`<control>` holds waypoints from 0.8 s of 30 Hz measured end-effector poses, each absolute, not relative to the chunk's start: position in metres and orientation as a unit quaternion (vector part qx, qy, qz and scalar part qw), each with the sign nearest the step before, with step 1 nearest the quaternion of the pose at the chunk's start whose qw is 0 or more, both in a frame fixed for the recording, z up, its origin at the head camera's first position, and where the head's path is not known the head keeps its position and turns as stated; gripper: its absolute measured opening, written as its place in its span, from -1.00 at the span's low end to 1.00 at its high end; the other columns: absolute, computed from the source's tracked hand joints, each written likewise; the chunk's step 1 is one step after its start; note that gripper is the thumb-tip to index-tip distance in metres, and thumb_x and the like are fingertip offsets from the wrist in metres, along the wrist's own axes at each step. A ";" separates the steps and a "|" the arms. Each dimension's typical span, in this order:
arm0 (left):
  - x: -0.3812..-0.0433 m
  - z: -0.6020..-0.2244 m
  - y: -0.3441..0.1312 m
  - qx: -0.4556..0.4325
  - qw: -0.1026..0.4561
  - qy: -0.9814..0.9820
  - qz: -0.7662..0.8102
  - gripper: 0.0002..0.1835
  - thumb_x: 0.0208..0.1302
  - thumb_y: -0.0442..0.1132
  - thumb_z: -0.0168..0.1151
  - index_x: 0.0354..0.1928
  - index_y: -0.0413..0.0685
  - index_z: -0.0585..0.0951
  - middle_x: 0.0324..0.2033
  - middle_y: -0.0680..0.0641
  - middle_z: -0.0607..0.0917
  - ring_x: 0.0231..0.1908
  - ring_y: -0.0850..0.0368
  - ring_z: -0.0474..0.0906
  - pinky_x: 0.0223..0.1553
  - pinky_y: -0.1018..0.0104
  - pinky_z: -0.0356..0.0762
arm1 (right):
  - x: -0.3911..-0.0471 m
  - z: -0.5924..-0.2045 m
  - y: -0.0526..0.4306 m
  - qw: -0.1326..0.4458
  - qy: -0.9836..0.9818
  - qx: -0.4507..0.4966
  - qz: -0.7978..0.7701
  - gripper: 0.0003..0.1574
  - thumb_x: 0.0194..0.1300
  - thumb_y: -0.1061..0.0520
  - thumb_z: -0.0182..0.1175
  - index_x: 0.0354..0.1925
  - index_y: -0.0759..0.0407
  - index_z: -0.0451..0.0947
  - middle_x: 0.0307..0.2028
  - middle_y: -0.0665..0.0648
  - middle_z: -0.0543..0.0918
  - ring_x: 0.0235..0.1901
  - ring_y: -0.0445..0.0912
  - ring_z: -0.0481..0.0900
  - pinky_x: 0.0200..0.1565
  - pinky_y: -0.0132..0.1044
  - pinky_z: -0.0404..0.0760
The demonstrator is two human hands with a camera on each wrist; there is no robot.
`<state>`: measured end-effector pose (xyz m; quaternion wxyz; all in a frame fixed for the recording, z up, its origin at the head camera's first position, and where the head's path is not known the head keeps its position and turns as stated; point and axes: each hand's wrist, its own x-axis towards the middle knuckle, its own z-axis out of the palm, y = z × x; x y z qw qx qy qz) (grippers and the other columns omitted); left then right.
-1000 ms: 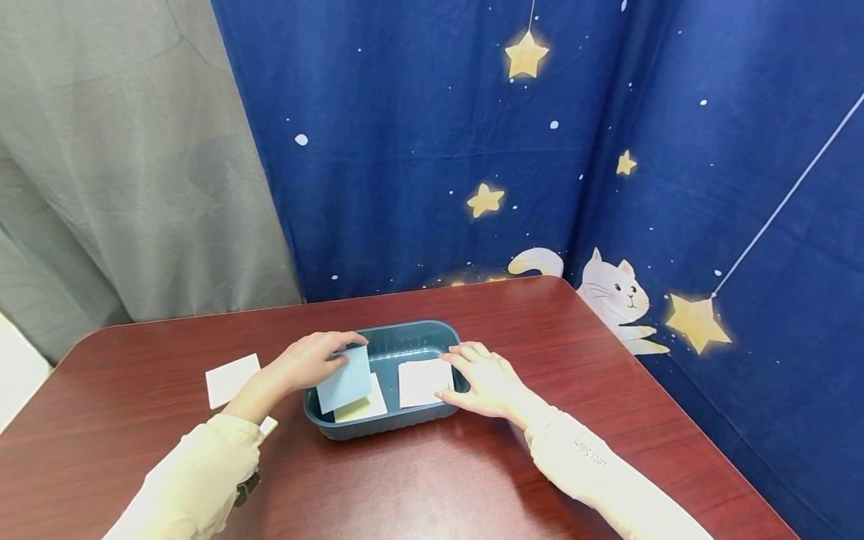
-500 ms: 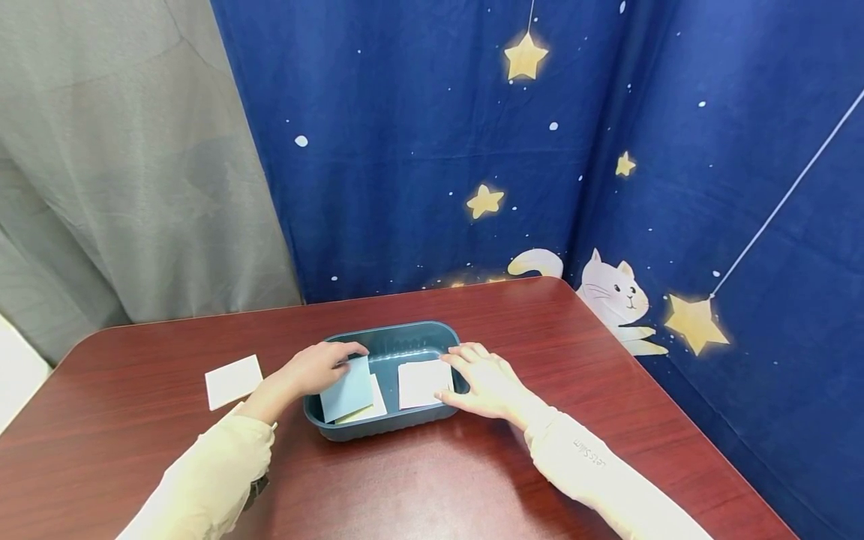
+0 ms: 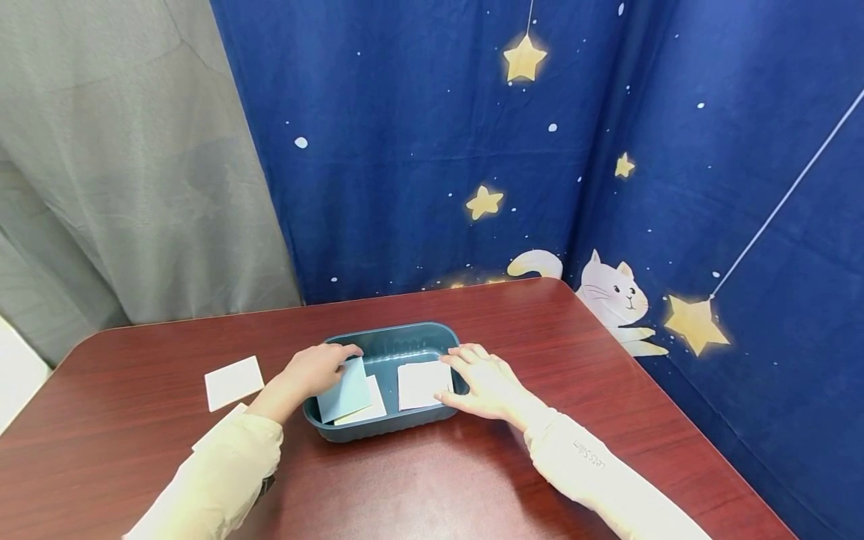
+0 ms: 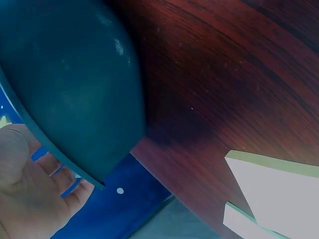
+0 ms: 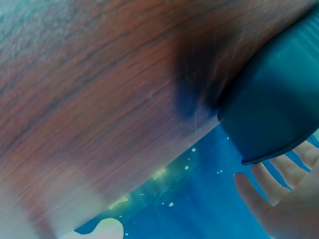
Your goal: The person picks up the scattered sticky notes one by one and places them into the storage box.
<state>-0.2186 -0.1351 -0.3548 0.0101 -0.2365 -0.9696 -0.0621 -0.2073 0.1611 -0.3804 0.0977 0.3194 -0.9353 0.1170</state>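
Note:
A dark teal plastic bin (image 3: pixel 394 428) sits on the table. Over its left end my left hand (image 3: pixel 312 373) reaches inside, thumb and fingers at the upper edge of a light blue sticky note pad (image 3: pixel 346 394). That pad lies tilted on a white-topped pad with a yellow edge (image 3: pixel 373 405). My right hand (image 3: pixel 487 382) arches over the bin's right end. Its thumb tip is by a stack of white pads (image 3: pixel 420 384) inside. In the right wrist view the fingers (image 5: pixel 271 181) stretch out beside the bin's rim. Neither wrist view shows the bin's contents.
Left of the bin a white pad (image 3: pixel 233 383) lies on the dark red wooden table (image 3: pixel 398 495). A second white pad (image 3: pixel 219 427) is partly under my left sleeve. A grey curtain (image 3: pixel 155 172) and a blue starry curtain (image 3: pixel 405 150) hang behind.
My left hand has lowered the light blue pad into the bin, laying it over the yellow-edged pad, then shifted slightly left. My right hand has stayed put.

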 end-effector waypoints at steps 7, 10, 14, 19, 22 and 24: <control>-0.221 -0.359 -0.130 -0.214 -0.011 -0.976 -0.033 -0.66 0.17 -0.40 0.10 0.02 -0.09 0.54 -0.13 -0.19 0.60 -0.11 -0.08 0.52 -0.19 -0.01 0.49 | -0.208 -0.381 0.161 0.102 -0.933 0.324 0.119 -0.19 0.07 -0.39 0.10 0.17 0.02 0.42 0.14 0.09 0.41 0.16 -0.02 0.26 0.01 0.04 0.38; -0.222 -0.361 -0.129 -0.210 -0.015 -0.977 -0.026 -0.65 0.16 -0.40 0.12 0.02 -0.10 0.54 -0.12 -0.20 0.60 -0.10 -0.09 0.52 -0.17 -0.01 0.49 | -0.208 -0.382 0.161 0.101 -0.933 0.324 0.120 -0.19 0.07 -0.39 0.10 0.17 0.02 0.41 0.14 0.10 0.41 0.16 -0.02 0.26 0.01 0.04 0.37; -0.223 -0.365 -0.126 -0.204 -0.021 -0.979 -0.014 -0.65 0.16 -0.39 0.13 0.02 -0.10 0.54 -0.12 -0.20 0.60 -0.10 -0.10 0.51 -0.16 -0.01 0.48 | -0.208 -0.382 0.161 0.101 -0.934 0.323 0.118 -0.19 0.07 -0.40 0.09 0.17 0.02 0.42 0.14 0.07 0.41 0.17 -0.03 0.26 0.01 0.03 0.37; -0.223 -0.367 -0.124 -0.198 -0.030 -0.980 -0.009 -0.66 0.17 -0.37 0.15 0.03 -0.12 0.53 -0.11 -0.21 0.59 -0.08 -0.11 0.50 -0.13 -0.03 0.46 | -0.208 -0.383 0.162 0.103 -0.933 0.323 0.121 -0.19 0.07 -0.39 0.09 0.17 0.02 0.42 0.14 0.06 0.41 0.17 -0.03 0.26 0.01 0.04 0.37; -0.223 -0.369 -0.123 -0.197 -0.036 -0.980 -0.007 -0.65 0.17 -0.35 0.14 0.04 -0.13 0.52 -0.10 -0.21 0.58 -0.08 -0.11 0.50 -0.12 -0.03 0.45 | -0.208 -0.383 0.162 0.100 -0.932 0.324 0.127 -0.19 0.08 -0.38 0.09 0.17 0.03 0.42 0.14 0.07 0.41 0.17 -0.03 0.25 0.01 0.05 0.37; -0.224 -0.370 -0.123 -0.197 -0.043 -0.979 -0.008 -0.65 0.18 -0.35 0.14 0.04 -0.14 0.51 -0.09 -0.22 0.58 -0.07 -0.12 0.49 -0.10 -0.04 0.44 | -0.209 -0.383 0.162 0.098 -0.932 0.325 0.129 -0.19 0.08 -0.38 0.09 0.17 0.04 0.42 0.14 0.08 0.41 0.17 -0.03 0.25 0.01 0.05 0.37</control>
